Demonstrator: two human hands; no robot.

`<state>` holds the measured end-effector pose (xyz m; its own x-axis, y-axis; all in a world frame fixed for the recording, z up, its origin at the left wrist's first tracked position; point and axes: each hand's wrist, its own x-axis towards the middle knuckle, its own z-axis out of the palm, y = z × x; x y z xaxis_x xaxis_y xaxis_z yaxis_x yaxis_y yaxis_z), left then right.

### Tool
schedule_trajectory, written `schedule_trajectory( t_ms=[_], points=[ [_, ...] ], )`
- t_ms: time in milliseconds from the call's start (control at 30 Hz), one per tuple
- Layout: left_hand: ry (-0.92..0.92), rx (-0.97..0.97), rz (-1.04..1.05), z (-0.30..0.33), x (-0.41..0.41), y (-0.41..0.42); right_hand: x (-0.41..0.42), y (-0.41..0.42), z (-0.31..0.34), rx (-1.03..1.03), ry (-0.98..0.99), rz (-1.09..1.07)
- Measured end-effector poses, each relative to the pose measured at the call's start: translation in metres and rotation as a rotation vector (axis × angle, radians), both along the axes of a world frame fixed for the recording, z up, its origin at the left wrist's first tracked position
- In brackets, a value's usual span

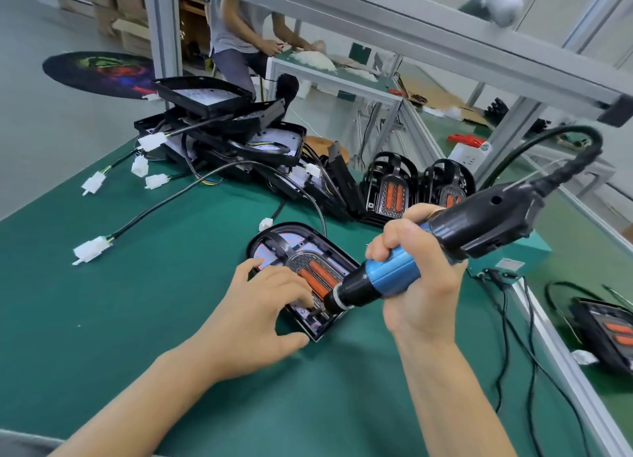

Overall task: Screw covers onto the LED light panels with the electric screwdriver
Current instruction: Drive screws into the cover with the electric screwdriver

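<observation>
On the green bench mat, my left hand pins the LED panel with flat fingers while my right hand clenches the electric screwdriver, bit at the near-edge screw; next I'd press straight down.

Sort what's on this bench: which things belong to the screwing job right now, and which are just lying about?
In use: blue-and-black electric screwdriver, gripped by right hand; black oval LED panel with orange lens cover, steadied by left hand.

Lying about: heap of black panel housings, white plastic wire connectors, teal box.
</observation>
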<state>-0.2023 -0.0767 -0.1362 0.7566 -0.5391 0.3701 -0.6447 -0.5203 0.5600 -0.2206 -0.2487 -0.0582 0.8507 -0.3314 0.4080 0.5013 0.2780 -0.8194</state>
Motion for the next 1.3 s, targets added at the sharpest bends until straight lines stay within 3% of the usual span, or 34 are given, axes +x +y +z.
schedule_trajectory(
  t_ms=[567, 1300],
  points=[
    [-0.033, 0.150, -0.020, -0.002, 0.006, 0.001, -0.002, 0.008, 0.003, -0.125, -0.001, -0.066],
    [-0.034, 0.129, -0.019, -0.002, 0.010, 0.001, 0.000, 0.002, 0.003, -0.176, -0.017, 0.008]
  ],
)
